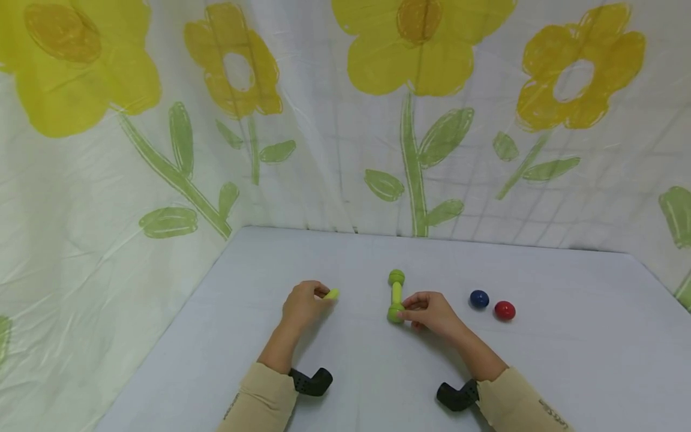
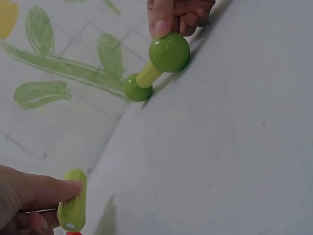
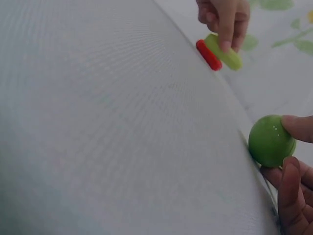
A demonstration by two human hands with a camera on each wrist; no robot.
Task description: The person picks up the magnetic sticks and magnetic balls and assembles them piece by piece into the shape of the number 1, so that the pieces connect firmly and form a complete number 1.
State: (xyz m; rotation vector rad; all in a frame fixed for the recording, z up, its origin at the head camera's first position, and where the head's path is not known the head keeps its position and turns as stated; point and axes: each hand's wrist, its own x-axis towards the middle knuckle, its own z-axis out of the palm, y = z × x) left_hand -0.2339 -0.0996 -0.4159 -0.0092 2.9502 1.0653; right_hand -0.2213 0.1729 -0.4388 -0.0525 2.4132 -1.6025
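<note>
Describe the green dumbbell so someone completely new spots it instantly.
On the pale table before the flowered backdrop, look between the left hand and the right hand. The green dumbbell is there, its near end pinched by the right hand. Unlike the small yellow-green piece, blue ball and red ball nearby, it has two round ends and a slimmer middle.

Green dumbbell, paler bar — lower centre frame, pointing up-frame, near ball gripped by right hand. Yellow-green block — farther left, pinched by left hand, red piece alongside.
</note>
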